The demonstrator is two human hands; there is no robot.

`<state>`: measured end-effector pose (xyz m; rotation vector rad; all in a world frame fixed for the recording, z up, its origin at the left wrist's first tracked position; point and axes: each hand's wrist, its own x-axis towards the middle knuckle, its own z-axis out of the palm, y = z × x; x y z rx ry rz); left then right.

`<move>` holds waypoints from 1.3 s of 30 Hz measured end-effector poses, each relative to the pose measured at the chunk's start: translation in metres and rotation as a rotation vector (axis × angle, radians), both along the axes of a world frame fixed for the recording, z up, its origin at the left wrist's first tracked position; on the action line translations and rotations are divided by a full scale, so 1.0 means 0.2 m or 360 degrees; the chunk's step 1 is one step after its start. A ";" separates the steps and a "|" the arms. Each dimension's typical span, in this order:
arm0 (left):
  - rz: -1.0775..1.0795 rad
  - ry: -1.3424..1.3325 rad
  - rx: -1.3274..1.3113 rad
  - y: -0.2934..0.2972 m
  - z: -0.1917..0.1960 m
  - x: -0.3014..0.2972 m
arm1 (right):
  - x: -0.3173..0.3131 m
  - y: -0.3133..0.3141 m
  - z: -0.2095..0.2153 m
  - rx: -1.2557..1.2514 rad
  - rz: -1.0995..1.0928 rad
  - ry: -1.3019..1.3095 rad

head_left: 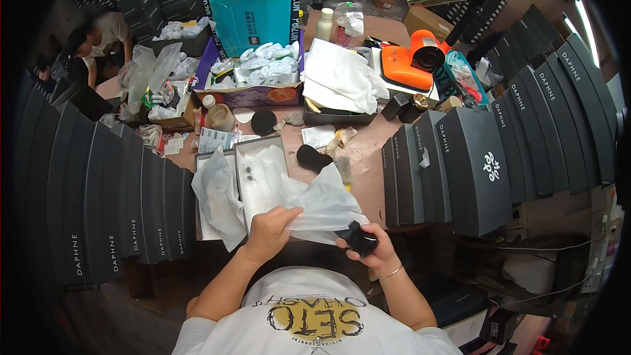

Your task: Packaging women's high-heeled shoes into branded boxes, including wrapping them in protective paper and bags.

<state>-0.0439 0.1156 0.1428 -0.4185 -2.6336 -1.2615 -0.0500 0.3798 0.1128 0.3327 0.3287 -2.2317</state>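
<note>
In front of my body my right hand (376, 250) is closed around a glossy black shoe (360, 240), only part of which shows. A thin, whitish see-through bag (322, 202) stretches between my hands, its mouth near the shoe. My left hand (271, 229) pinches the bag's near edge. Beyond my left hand lies an open grey shoebox (284, 151) with a white inside and small dark pieces in it. Beside it, to the left, a similar tray-like box part (204, 231) carries another whitish wrapped bundle (218, 190), whose contents are blurred.
Grey shoeboxes stand in rows at left (98, 204) and right (473, 177). Behind are a purple carton (246, 96) of crumpled paper, white cloths (338, 79) and an orange blower-like device (404, 66). A black pad (313, 158) and a bristle brush (343, 169) lie mid-table. Another person (108, 39) is at far left.
</note>
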 end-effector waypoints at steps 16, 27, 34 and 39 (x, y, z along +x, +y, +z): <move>-0.0892 -0.2007 0.0251 -0.45 -0.12 0.07 | -0.58 -0.57 0.14 0.0901 0.1786 0.1608; -0.0006 -0.1463 0.2375 -0.65 -0.22 0.04 | -0.95 -0.49 -0.92 0.3130 0.0562 0.3106; 0.0317 -0.1244 0.2431 -0.58 -0.25 -0.03 | -1.26 -0.84 -0.58 0.2479 0.0009 0.2851; 0.0513 -0.1205 0.2350 -0.52 -0.25 -0.08 | -1.65 -1.21 -0.65 0.2585 0.0454 0.3283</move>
